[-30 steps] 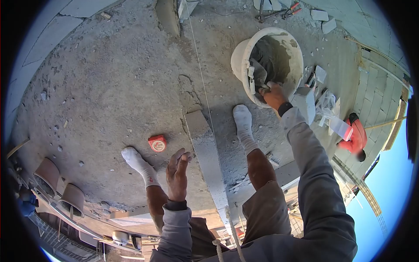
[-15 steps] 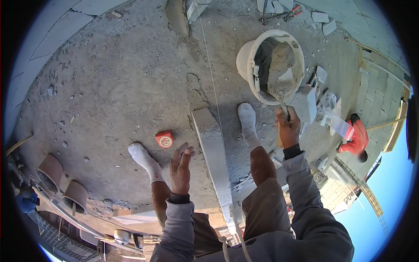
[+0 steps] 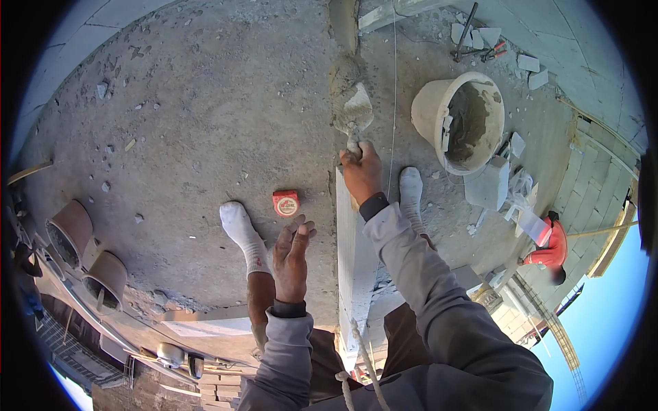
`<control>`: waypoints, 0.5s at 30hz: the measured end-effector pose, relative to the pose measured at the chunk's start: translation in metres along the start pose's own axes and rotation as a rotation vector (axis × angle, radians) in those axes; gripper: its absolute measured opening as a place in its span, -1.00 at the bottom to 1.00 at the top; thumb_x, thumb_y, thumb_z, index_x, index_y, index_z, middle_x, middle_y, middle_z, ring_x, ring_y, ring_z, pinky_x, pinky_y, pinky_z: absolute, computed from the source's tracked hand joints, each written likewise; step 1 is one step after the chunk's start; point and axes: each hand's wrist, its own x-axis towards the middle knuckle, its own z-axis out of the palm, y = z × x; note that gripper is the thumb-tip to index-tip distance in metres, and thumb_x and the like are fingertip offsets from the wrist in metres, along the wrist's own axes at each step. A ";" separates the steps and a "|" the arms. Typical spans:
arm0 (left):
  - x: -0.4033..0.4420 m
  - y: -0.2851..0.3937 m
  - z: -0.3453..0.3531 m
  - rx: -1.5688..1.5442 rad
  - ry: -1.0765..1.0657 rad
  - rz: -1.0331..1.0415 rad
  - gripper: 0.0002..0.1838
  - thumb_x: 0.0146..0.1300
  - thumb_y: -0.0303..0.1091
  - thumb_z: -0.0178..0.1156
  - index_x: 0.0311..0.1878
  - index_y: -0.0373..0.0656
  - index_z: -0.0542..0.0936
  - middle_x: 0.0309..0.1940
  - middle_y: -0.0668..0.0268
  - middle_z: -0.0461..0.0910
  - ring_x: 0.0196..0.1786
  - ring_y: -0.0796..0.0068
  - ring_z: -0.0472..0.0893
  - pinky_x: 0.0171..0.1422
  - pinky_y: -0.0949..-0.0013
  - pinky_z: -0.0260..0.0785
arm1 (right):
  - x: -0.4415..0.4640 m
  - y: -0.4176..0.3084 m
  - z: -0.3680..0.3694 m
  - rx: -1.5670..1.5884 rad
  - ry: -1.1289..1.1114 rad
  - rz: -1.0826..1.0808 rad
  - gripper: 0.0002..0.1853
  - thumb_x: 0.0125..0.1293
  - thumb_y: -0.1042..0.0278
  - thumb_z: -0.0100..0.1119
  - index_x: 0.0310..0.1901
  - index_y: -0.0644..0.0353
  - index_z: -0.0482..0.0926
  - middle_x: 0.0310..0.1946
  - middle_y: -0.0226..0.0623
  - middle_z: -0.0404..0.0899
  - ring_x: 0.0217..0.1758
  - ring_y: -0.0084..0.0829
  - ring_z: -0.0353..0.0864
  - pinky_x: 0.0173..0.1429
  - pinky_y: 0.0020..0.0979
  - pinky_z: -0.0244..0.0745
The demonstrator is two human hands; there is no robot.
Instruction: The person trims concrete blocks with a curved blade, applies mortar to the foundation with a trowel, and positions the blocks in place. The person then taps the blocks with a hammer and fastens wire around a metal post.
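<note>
Trowel [image 3: 357, 106] is pointing away from the person, with its flat blade sitting low over a grey muddy patch [image 3: 343, 77] on the floor [image 3: 205, 123]; I cannot tell if all of the blade is touching it; the right hand [image 3: 362, 171] is holding the trowel by its handle, with the fingers wrapping snugly around it; a long pale block [image 3: 355, 260] is lying below the right wrist and running back between the legs; a thin string [image 3: 395, 103] is stretching past, just right of the trowel; the left hand [image 3: 292, 260] is hanging in the air, its fingers spreading loosely and bending a little; a red tape measure [image 3: 286, 203] is lying on the floor just ahead of it, near the left white sock [image 3: 238, 222]; a big pale bucket [image 3: 428, 113] is standing on the right, with grey mud [image 3: 473, 120] coating its inside; a white block [image 3: 488, 183] is sitting beside the bucket; another person [image 3: 554, 243] in a red top is showing far off to the right.
</note>
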 end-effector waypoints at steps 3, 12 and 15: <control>-0.003 0.008 -0.007 -0.035 0.002 0.013 -0.54 0.46 -0.16 0.09 0.18 -0.41 0.48 -0.07 0.08 0.65 0.06 0.32 0.64 0.21 0.37 0.42 | 0.043 -0.004 0.027 -0.275 0.106 0.106 -0.53 0.18 0.29 0.24 0.11 0.22 0.38 -0.05 0.10 0.54 -0.02 0.07 0.62 0.01 -0.09 0.54; -0.003 0.010 -0.017 -0.062 -0.026 0.006 -0.53 0.44 -0.15 0.11 0.18 -0.40 0.49 -0.06 0.12 0.65 0.05 0.36 0.63 0.21 0.40 0.39 | 0.052 -0.025 0.018 -0.620 -0.146 0.347 -0.34 0.21 0.27 0.21 0.28 0.13 0.10 0.22 0.19 0.29 0.08 0.03 0.61 0.12 -0.14 0.56; 0.000 0.013 -0.018 -0.041 -0.020 -0.005 -0.51 0.44 -0.13 0.11 0.18 -0.40 0.49 -0.06 0.13 0.65 0.05 0.36 0.63 0.22 0.39 0.39 | 0.041 -0.037 0.008 -0.524 -0.135 0.351 -0.34 0.21 0.27 0.20 0.28 0.12 0.09 0.25 0.20 0.29 0.11 0.05 0.59 0.16 -0.12 0.54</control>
